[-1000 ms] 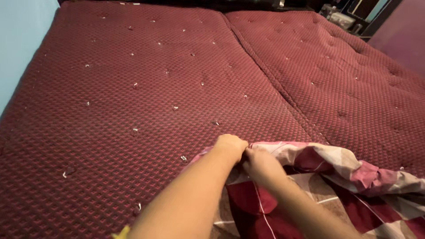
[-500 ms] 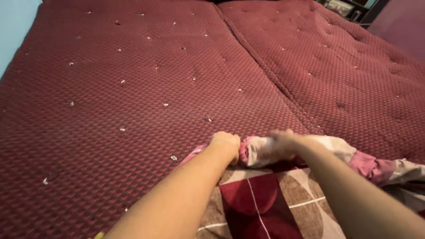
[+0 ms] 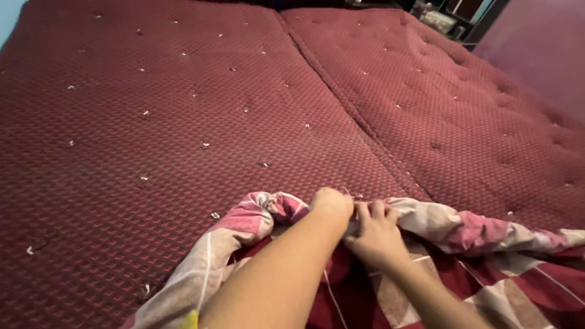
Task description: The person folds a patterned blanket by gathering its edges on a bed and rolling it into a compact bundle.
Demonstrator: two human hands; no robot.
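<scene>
A patterned sheet [image 3: 487, 268] in dark red, pink, beige and white lies bunched at the near edge of a maroon quilted mattress [image 3: 183, 122]. My left hand [image 3: 332, 202] is closed on the sheet's rolled upper edge. Just to its right, my right hand [image 3: 376, 230] also grips that edge, fingers curled over the fold. The two hands nearly touch. A loop of the sheet's hem [image 3: 244, 222] curves away to the left of my left hand.
A second maroon tufted mattress [image 3: 463, 103] lies alongside on the right, with a seam [image 3: 341, 91] between the two. Small white thread tufts dot the left mattress. Dark furniture and clutter [image 3: 439, 15] stand beyond the far right corner.
My right hand has come back next to my left on the sheet's edge. More sheet is now drawn up to the left, forming a loop. The view has shifted slightly right.
</scene>
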